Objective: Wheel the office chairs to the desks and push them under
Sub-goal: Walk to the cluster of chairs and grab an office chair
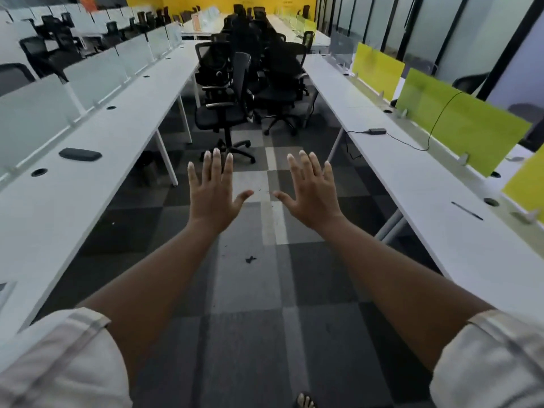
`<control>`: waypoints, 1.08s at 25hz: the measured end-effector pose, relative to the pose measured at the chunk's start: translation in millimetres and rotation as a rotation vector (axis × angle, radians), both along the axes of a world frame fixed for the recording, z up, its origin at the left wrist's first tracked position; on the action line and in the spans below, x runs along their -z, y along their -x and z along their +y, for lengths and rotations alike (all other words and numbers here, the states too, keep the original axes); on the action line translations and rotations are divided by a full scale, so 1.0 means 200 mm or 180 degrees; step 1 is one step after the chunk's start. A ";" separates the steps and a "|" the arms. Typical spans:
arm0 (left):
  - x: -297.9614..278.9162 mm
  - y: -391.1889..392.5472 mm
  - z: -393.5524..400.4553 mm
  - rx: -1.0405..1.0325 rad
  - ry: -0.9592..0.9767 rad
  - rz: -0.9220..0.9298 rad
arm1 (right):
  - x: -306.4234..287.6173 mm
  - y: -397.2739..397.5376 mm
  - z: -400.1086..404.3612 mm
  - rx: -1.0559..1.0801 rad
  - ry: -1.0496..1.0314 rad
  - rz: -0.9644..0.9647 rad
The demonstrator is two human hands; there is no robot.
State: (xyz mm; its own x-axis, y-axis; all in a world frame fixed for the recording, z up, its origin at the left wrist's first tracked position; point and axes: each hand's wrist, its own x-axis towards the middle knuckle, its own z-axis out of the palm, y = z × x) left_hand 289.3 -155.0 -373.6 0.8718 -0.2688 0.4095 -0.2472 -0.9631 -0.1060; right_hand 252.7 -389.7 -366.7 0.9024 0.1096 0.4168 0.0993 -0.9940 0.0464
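I look down an aisle of checkered grey carpet (247,290) between two long white runs of table. The left table (97,148) carries a flat dark case (80,154), round cable holes, and frosted dividers (35,107) along its far edge. The right table (418,201) carries a black adapter (377,131) with a trailing cable, a pen (467,210), and green dividers (459,125). Both arms reach forward over the carpet, white sleeves rolled at the elbows. My left hand (212,192) and right hand (311,193) are held palm down with fingers spread, each grip wide and holding nothing, touching no object. The chairs (250,81), black mesh on wheeled bases, stand clustered in the aisle ahead, well beyond the hands and not under either table; the nearest chair (224,107) has its base just past my left fingertips in the picture. A scrap of dark debris (250,259) lies on the carpet between my forearms. The far wall (223,1) is yellow; its writing is too small to read. Glass partitions (412,25) line the right side.
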 end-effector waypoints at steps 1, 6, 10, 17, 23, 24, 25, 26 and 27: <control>0.02 -0.10 -0.06 0.0005 0.0002 0.0093 | 0.00 -0.11 -0.06 -0.0011 0.0022 0.0078; 0.03 -0.59 -0.21 -0.0058 0.0062 0.0303 | -0.02 -0.69 -0.22 -0.0161 0.0102 0.0208; 0.06 -1.09 -0.18 -0.0095 0.0039 0.0360 | 0.03 -1.20 -0.21 -0.0164 0.0187 0.0293; 0.11 -2.26 -0.03 0.0125 -0.0298 0.0411 | 0.12 -2.29 -0.10 0.0012 0.0153 0.0379; -0.03 -3.22 -0.02 0.0189 -0.0444 0.0492 | 0.06 -3.14 -0.09 0.0158 -0.0090 0.0373; -0.02 -3.39 -0.05 0.0183 -0.0442 0.0497 | 0.06 -3.30 -0.11 0.0200 -0.0112 0.0351; -0.01 -3.53 -0.08 0.0182 -0.0424 0.0502 | 0.07 -3.43 -0.14 0.0211 -0.0139 0.0318; 0.01 -3.68 -0.12 0.0172 -0.0420 0.0554 | 0.08 -3.59 -0.18 0.0207 -0.0138 0.0318; 0.02 -3.83 -0.16 0.0142 -0.0430 0.0596 | 0.09 -3.73 -0.22 0.0213 -0.0121 0.0318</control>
